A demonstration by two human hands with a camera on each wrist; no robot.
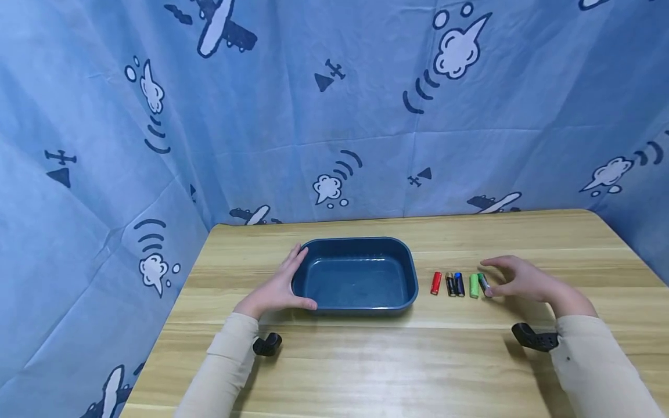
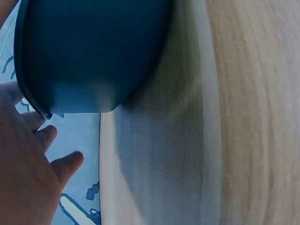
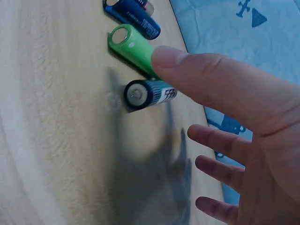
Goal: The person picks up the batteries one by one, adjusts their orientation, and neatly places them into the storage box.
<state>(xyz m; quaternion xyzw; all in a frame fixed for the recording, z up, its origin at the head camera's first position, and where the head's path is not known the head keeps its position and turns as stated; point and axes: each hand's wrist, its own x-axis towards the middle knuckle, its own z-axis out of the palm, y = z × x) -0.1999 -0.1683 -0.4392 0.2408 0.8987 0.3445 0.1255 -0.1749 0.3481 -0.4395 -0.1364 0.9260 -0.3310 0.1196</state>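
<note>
A dark blue rectangular basin (image 1: 355,306) stands on the table. Spread along its left end, my left hand (image 1: 279,290) touches the rim, its thumb near the front corner; in the left wrist view its fingers lie against the edge of the basin. To the right of the basin is a row of batteries: a red battery (image 1: 436,283), a black battery (image 1: 450,285), a blue battery (image 1: 459,284), a light green battery (image 1: 474,285) and a green-and-white battery (image 3: 150,93). Over the row's right end hovers my right hand (image 1: 528,281), thumb and fingers apart, with nothing between them.
Both hands work over a wooden table (image 1: 376,360). Behind and beside it hangs a blue curtain (image 1: 366,116) printed with planes and clouds. A black wrist camera (image 1: 268,345) sits at the left sleeve, and another camera (image 1: 534,338) at the right.
</note>
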